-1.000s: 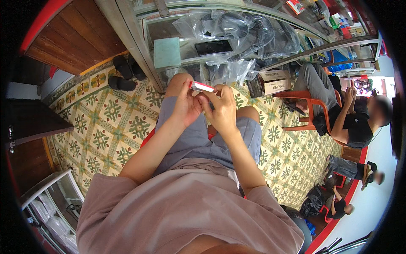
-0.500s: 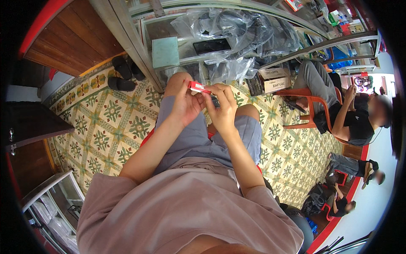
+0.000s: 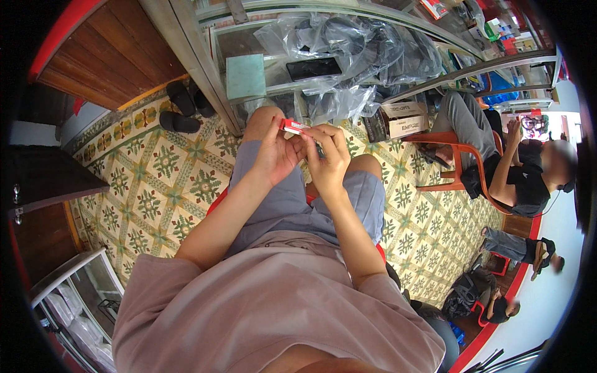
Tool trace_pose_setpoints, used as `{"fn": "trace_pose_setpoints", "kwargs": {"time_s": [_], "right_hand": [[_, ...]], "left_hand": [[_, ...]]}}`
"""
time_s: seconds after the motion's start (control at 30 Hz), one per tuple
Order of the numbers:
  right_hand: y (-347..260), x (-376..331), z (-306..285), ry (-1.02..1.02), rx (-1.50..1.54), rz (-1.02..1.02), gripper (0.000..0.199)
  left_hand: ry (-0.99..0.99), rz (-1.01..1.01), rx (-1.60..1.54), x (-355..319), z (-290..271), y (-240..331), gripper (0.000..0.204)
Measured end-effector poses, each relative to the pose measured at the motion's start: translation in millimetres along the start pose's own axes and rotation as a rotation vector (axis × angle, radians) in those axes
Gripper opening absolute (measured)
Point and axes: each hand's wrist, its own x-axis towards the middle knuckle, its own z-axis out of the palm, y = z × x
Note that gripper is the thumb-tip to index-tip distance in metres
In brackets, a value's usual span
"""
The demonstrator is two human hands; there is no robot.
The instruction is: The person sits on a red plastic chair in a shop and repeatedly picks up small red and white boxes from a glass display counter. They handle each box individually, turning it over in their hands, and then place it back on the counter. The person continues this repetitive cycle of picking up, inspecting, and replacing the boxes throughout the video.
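Note:
A small red-and-white box (image 3: 295, 126) is held up between my two hands, above my lap. My left hand (image 3: 277, 152) pinches its left end between thumb and fingers, palm turned partly up. At the other end, my right hand (image 3: 329, 154) grips the box with its thumb and fingertips, which cover that end. A small dark patch shows between the hands, too hidden to name. Below them are my knees in grey-blue shorts (image 3: 264, 199).
Ahead stands a glass display case (image 3: 273, 93) with a pale green box (image 3: 245, 76), a black phone (image 3: 313, 69) and plastic-wrapped goods (image 3: 373, 50). Cardboard boxes (image 3: 405, 124) lie at its foot. To the right, a person sits on an orange chair (image 3: 457, 146). Dark sandals (image 3: 180, 122) lie left.
The box has turned slightly in my fingers, so it looks thinner from above. My hands stay in nearly the same place, both still on it.

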Motion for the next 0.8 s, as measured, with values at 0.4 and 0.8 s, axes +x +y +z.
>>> {"fn": "trace_pose_setpoints", "kwargs": {"time_s": [0.4, 0.8], "right_hand": [[1.3, 4.6, -5.3, -0.171, -0.127, -0.074, 0.018], [-6.1, -18.0, -20.7, -0.16, 0.857, 0.837, 0.039]], "left_hand": [[0.033, 0.051, 0.06, 1.2, -0.6, -0.6, 0.039], [-0.062, 0.695, 0.872, 2.8, -1.9, -17.6, 0.078]]}}
